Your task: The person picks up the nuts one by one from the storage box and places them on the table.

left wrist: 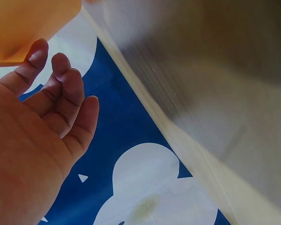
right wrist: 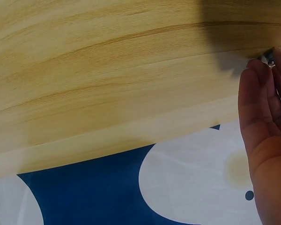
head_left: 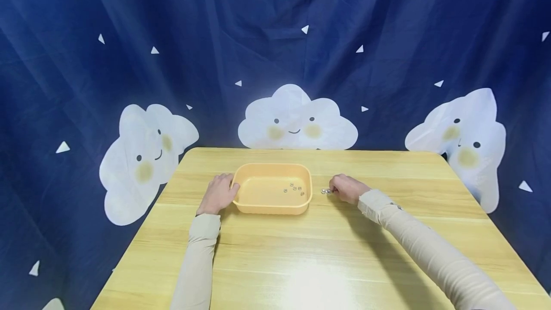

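Note:
A shallow yellow-orange plastic basin stands on the wooden table, with several small shiny clear beads lying toward its right end. At its left end, my left hand holds the wall, thumb over the rim and fingers outside; in the left wrist view those fingers curl loosely beside the orange side. Right of the basin, my right hand is low over the table and pinches a small shiny bead between thumb and fingertips. Another loose bead lies just left of these fingertips. The pinched bead is partly hidden.
The wooden table runs back to a dark blue curtain printed with white clouds and triangles. Bright glare lies on the tabletop near the front, and the right arm casts a shadow beneath it.

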Motion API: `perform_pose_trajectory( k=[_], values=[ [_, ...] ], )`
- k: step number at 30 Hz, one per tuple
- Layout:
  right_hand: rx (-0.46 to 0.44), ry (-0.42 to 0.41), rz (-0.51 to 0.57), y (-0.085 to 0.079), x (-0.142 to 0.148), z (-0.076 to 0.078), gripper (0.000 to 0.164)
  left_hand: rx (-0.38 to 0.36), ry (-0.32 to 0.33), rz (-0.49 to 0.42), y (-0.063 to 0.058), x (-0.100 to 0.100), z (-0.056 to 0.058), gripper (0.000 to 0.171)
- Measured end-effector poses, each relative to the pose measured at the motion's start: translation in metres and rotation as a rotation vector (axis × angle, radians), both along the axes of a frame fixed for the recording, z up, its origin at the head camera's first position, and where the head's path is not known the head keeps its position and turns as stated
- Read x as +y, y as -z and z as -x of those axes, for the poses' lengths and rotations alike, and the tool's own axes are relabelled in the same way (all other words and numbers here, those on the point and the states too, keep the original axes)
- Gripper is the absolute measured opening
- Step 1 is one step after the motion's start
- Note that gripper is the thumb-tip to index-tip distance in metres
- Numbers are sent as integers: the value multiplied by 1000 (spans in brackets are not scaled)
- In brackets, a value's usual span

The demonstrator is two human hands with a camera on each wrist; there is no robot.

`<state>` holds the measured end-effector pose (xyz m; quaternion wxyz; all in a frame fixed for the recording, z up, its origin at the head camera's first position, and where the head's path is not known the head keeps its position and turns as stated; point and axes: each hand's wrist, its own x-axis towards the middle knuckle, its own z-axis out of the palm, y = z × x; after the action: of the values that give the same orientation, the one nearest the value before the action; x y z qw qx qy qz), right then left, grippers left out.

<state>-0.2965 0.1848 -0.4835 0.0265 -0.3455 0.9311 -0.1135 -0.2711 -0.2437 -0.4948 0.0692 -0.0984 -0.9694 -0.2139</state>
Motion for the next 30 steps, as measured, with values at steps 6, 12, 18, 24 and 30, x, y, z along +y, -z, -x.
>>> perform_pose_trajectory(
  k=[6, 12, 18, 24, 30],
  values=[
    [-2, -6, 5, 1, 0, 1, 24, 2, 3, -8, -1, 0, 0, 39],
    [-8, -5, 11, 1, 0, 0, 25, 7, 9, -1, 0, 0, 1, 40],
    [-3, -8, 8, 1, 0, 0, 24, 14, 6, -4, 1, -1, 1, 38],
    [-5, -3, 7, 1, 0, 0, 25, 11, 4, -8, 0, 0, 1, 39],
    [-23, 1, 11, 1, -1, 1, 26, 0, -2, -14, 1, 0, 1, 42]
  ],
)
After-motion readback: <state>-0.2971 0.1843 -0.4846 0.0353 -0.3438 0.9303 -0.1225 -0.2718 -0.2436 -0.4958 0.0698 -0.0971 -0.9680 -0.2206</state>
